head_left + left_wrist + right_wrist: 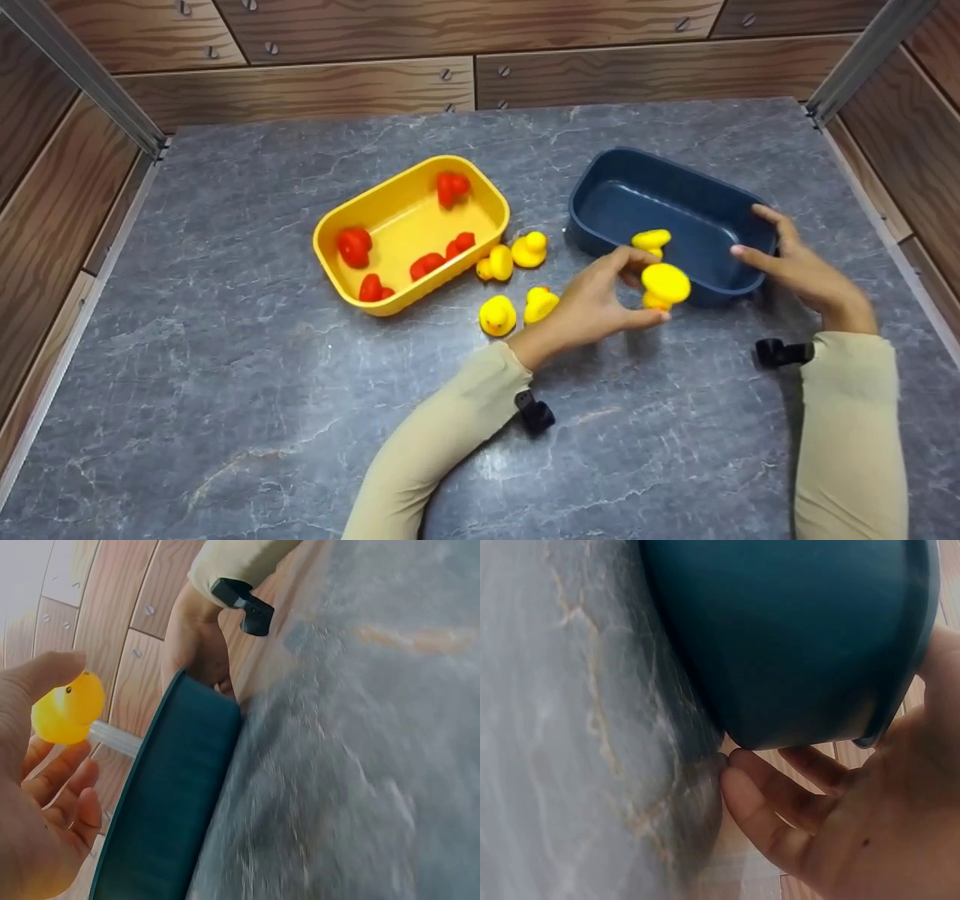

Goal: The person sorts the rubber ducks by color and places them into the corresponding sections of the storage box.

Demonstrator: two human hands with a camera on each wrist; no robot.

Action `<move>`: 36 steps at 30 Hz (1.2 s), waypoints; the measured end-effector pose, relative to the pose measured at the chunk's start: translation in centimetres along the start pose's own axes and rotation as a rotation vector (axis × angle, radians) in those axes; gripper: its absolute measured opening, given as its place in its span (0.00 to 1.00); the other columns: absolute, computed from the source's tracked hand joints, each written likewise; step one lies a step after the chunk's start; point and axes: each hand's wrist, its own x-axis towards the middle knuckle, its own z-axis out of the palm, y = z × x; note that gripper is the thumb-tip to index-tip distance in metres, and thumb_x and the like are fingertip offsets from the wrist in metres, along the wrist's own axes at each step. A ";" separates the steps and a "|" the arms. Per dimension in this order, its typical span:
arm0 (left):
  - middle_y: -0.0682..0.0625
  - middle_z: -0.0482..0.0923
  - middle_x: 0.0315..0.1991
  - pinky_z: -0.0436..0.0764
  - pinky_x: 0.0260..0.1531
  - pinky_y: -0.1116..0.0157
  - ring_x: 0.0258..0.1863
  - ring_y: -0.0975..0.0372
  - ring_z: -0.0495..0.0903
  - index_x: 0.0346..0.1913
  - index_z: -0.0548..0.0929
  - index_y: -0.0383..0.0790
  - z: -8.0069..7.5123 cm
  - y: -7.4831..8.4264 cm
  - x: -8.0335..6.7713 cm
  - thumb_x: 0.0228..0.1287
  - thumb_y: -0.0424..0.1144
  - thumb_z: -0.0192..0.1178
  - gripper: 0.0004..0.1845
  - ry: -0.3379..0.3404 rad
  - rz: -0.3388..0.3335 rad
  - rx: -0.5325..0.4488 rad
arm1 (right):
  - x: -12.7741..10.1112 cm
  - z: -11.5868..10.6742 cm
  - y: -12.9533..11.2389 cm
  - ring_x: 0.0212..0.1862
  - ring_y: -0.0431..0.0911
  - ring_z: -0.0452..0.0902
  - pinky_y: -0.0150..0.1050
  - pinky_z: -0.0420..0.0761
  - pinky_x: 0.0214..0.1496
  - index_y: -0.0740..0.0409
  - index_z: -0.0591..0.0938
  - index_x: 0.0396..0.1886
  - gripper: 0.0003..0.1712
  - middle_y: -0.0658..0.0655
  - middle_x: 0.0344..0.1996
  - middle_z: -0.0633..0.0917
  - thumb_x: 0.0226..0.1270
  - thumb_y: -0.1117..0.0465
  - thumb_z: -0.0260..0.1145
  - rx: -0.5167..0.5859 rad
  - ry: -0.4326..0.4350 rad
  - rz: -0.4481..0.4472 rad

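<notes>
My left hand [646, 291] pinches a yellow rubber duck [665, 285] between thumb and fingers, just above the near rim of the dark blue tray [675, 191]. The left wrist view shows the same duck [67, 709] at my fingertips [56, 667] beside the tray's wall [172, 795]. One yellow duck [651, 240] lies inside the tray. My right hand [772, 240] grips the tray's right end. In the right wrist view its fingers [780, 817] curl against the outer wall [795, 637].
A yellow tray [341, 217] to the left holds several red ducks [354, 246]. Several loose yellow ducks [496, 315] lie on the grey marble tabletop [225, 390] between the trays. Wooden walls enclose the back and both sides.
</notes>
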 end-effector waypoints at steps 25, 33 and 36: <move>0.48 0.76 0.55 0.72 0.47 0.79 0.45 0.73 0.71 0.59 0.72 0.40 3.9 2.8 4.3 0.53 0.38 0.73 0.31 0.217 0.097 -0.221 | 0.0 0.2 0.7 0.72 0.69 0.16 0.71 0.27 0.67 0.52 0.29 0.76 0.49 0.70 0.72 0.22 0.75 0.55 0.54 0.073 -0.001 -0.059; 0.53 0.77 0.54 0.70 0.44 0.82 0.45 0.71 0.73 0.59 0.72 0.45 4.2 2.9 5.8 0.53 0.45 0.73 0.31 0.273 0.034 -0.110 | 0.0 0.1 0.3 0.72 0.70 0.19 0.71 0.30 0.68 0.53 0.27 0.76 0.49 0.71 0.72 0.22 0.75 0.51 0.52 0.041 0.002 -0.044; 0.56 0.77 0.53 0.69 0.42 0.83 0.44 0.71 0.74 0.59 0.73 0.47 4.0 3.2 6.4 0.52 0.47 0.73 0.32 0.290 0.010 -0.054 | -0.1 -0.1 0.0 0.72 0.69 0.17 0.72 0.29 0.68 0.52 0.26 0.75 0.50 0.69 0.72 0.21 0.75 0.49 0.52 0.022 -0.002 -0.033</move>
